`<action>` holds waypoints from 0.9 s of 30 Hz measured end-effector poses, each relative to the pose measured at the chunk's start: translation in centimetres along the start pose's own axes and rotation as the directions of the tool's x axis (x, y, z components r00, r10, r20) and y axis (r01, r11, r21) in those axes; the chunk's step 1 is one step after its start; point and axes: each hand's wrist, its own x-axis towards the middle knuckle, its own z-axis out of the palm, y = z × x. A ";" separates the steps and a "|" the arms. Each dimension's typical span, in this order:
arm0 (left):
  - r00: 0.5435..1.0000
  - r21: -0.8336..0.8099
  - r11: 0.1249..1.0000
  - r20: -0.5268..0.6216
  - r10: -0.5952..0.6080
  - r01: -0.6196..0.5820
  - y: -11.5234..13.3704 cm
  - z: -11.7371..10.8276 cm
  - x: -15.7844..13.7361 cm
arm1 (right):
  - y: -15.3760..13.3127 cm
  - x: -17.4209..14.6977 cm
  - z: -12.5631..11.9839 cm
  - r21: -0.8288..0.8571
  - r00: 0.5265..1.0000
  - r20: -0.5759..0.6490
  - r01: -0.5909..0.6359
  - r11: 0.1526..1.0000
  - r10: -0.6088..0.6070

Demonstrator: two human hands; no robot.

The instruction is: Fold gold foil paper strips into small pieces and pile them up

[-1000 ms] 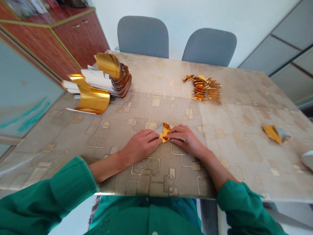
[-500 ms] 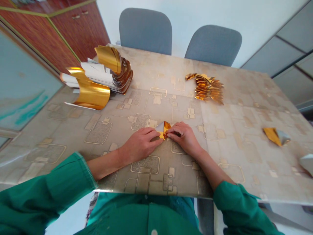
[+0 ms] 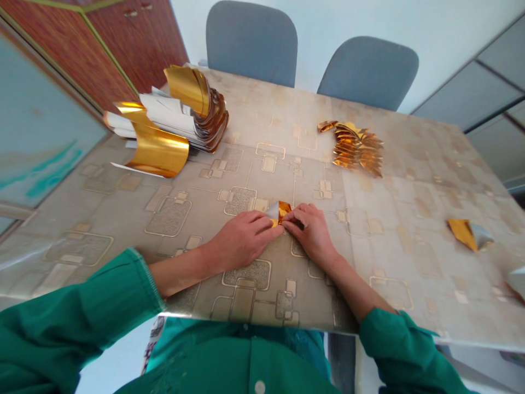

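A small folded piece of gold foil paper, with a pale grey-white side showing, is pinched between my two hands just above the tabletop. My left hand has thumb and fingers closed on its lower left part. At its right edge, my right hand grips it with the fingertips pressed together. The fingers hide the lower part of the paper. Beyond my right hand, a cluster of folded gold paper pieces lies on the table.
Curled gold sheets and a thick stack of gold-and-white paper lie at the back left. To the right is another folded gold piece, with a white piece at the edge. Two grey chairs stand behind the patterned table.
My left thumb and fingers have slid right along the lower edge of the paper, closer to my right fingertips. The right hand keeps its pinch. The view has shifted slightly.
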 end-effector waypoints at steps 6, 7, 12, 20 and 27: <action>1.000 0.034 0.999 0.002 0.001 -0.001 0.2 0.4 -0.2 | 0.0 0.0 0.0 -0.030 1.000 0.003 0.011 0.999 -0.011; 1.000 0.035 0.999 0.005 -0.004 0.004 0.2 0.4 -0.2 | 0.1 0.0 0.0 -0.037 1.000 0.003 0.015 0.999 -0.015; 0.999 0.047 0.999 0.037 -0.017 0.015 0.3 0.3 -0.1 | -0.1 0.0 0.0 -0.060 1.000 0.001 -0.006 0.998 0.006; 0.998 0.083 0.996 0.055 0.023 -0.027 0.1 0.5 -0.3 | -0.1 0.3 -0.4 -0.096 0.995 -0.060 -0.080 0.992 0.074; 0.999 0.100 0.994 0.033 0.031 -0.035 0.2 0.9 -0.5 | 0.1 0.0 -1.4 0.007 0.982 -0.075 -0.174 0.985 0.174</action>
